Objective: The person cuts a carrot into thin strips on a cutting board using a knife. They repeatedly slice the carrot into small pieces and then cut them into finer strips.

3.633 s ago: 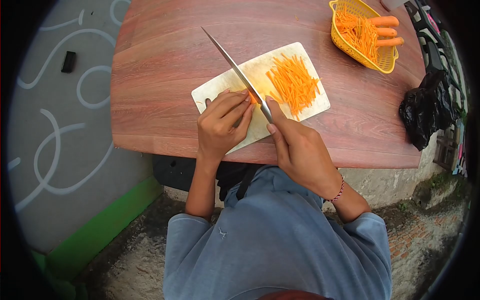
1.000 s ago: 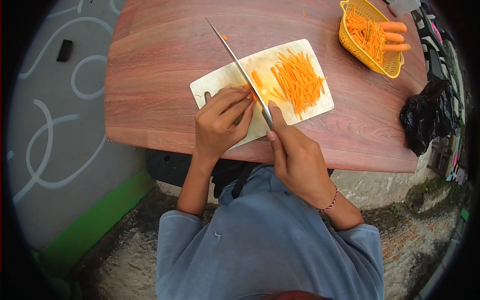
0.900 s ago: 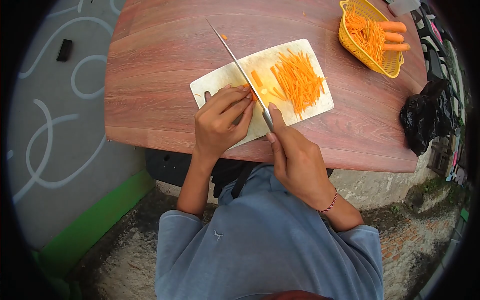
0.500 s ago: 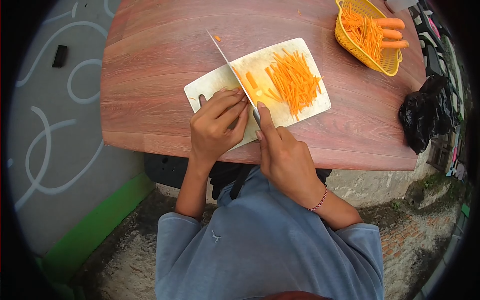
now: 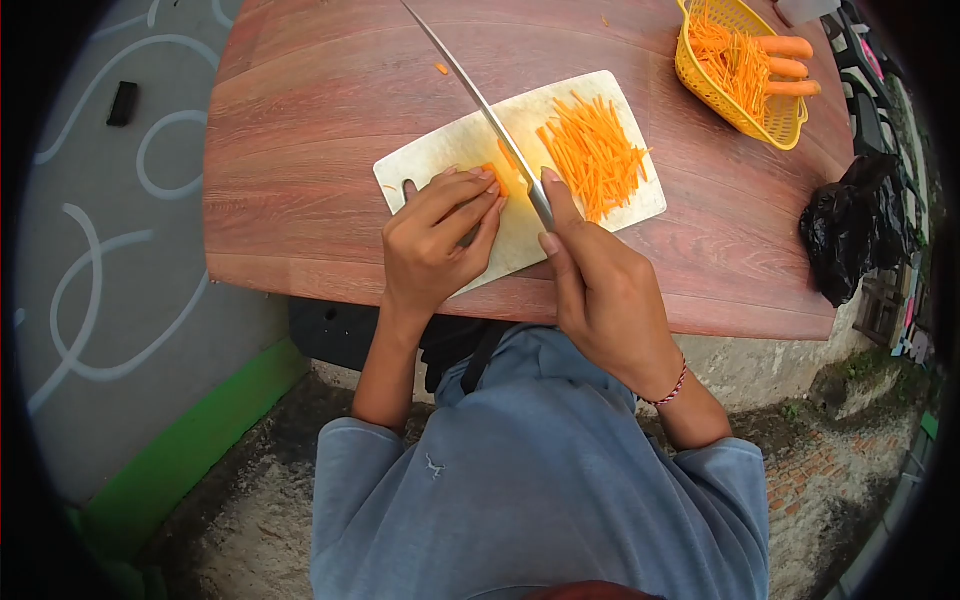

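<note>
A white cutting board point(image 5: 630, 198) lies at an angle near the table's front edge. My left hand point(image 5: 435, 240) rests on its left part, fingers curled and pressed on a carrot piece point(image 5: 497, 178), which they mostly cover. In my right hand point(image 5: 612, 285) is a knife point(image 5: 470, 88), gripped by the handle. Its long blade slants up and left across the board, a little to the right of my left fingertips. Cut carrot slices lie by the blade. A pile of thin carrot strips point(image 5: 595, 158) covers the right part of the board.
A yellow basket point(image 5: 712, 98) at the back right holds shredded carrot point(image 5: 735, 65) and several whole carrots point(image 5: 785, 47). A black plastic bag point(image 5: 852, 235) sits at the right edge of the reddish wooden table point(image 5: 300, 150). One carrot scrap point(image 5: 441, 69) lies beyond the board.
My right hand has moved the knife to the right, away from my left fingertips, uncovering the carrot piece's end. My left hand stays in nearly the same place.
</note>
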Motion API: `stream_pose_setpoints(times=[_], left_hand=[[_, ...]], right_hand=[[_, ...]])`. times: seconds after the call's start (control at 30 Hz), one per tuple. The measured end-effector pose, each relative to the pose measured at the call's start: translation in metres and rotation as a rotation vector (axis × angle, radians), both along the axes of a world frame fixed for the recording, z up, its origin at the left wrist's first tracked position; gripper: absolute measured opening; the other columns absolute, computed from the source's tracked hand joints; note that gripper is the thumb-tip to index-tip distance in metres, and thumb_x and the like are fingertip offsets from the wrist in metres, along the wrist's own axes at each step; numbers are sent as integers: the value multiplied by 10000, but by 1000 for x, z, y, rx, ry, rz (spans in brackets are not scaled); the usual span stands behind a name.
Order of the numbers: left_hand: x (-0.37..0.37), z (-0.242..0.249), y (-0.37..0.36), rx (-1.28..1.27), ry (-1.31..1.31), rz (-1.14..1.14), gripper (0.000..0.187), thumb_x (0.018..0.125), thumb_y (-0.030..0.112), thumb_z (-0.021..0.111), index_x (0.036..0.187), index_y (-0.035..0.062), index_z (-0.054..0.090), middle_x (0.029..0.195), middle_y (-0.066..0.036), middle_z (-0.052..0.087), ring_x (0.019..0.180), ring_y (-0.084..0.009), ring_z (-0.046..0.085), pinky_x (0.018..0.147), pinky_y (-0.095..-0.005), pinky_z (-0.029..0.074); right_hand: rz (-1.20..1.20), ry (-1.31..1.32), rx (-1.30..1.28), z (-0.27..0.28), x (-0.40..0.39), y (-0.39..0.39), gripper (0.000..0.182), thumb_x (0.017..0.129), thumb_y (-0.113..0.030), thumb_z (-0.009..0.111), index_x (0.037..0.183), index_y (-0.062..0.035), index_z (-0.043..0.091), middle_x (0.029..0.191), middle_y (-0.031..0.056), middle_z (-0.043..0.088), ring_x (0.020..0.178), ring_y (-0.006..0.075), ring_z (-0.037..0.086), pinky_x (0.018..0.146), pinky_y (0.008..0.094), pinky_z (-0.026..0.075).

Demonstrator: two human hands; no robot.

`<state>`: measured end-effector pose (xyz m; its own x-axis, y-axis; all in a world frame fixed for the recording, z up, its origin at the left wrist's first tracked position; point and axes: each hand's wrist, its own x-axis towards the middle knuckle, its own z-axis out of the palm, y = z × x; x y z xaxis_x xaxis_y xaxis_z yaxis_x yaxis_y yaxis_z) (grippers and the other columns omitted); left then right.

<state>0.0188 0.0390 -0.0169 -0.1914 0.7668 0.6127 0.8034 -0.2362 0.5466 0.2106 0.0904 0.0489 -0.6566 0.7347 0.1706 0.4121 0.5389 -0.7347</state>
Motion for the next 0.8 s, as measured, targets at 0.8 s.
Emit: stream_pose_setpoints(times=[0.8], left_hand=[[1,3,-3,-3,-15,2,162,782,-37,841,939,-7,815,1025,-108,792,1000,-281,790,883,-379,638]], right_hand=[[9,-64,-25,-8,4,-27,575,1041,-112,643,1586,-34,478,860,190,629,639,379,656,558,489,538]])
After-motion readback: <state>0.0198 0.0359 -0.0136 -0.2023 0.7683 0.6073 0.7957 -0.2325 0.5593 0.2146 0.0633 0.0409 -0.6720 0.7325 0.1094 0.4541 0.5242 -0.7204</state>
